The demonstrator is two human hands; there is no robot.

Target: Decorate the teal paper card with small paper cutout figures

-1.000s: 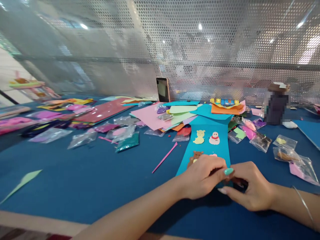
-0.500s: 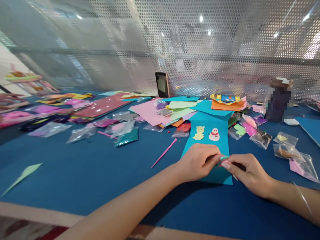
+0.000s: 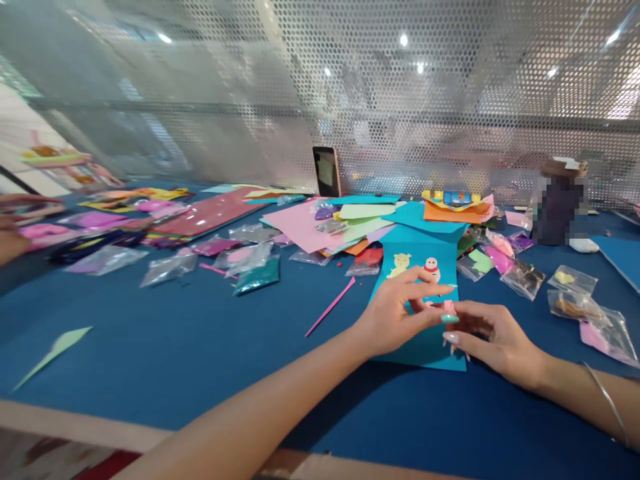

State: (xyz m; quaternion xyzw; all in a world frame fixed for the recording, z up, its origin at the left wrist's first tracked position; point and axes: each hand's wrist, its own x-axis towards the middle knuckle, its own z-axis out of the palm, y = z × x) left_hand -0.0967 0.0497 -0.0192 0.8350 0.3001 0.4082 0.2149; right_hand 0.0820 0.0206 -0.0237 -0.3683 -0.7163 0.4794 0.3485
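Blue paper (image 3: 420, 353) lies under both hands, with a yellow animal figure (image 3: 399, 265) and a snowman figure with a red scarf (image 3: 432, 268) on it. My left hand (image 3: 400, 310) hovers over the paper, index finger lifted away from the thumb. A small pink piece (image 3: 449, 307) sits between the fingertips of the two hands, seemingly touching both. My right hand (image 3: 493, 340) is curled beside it, its fingers bent around the pink piece's right side. A pink stick tool (image 3: 331, 307) lies left of the paper.
Bags of coloured clay (image 3: 257, 275) and paper sheets (image 3: 300, 223) cover the table's back. More bags (image 3: 575, 305) lie at right, near a dark cup (image 3: 557, 210). A phone (image 3: 326, 172) stands against the mesh. Another person's hand (image 3: 13, 240) is at far left.
My left hand's fingers have spread apart and its index finger has lifted, exposing the pink piece. My right hand has loosened slightly. Another person's hand has come further in at left.
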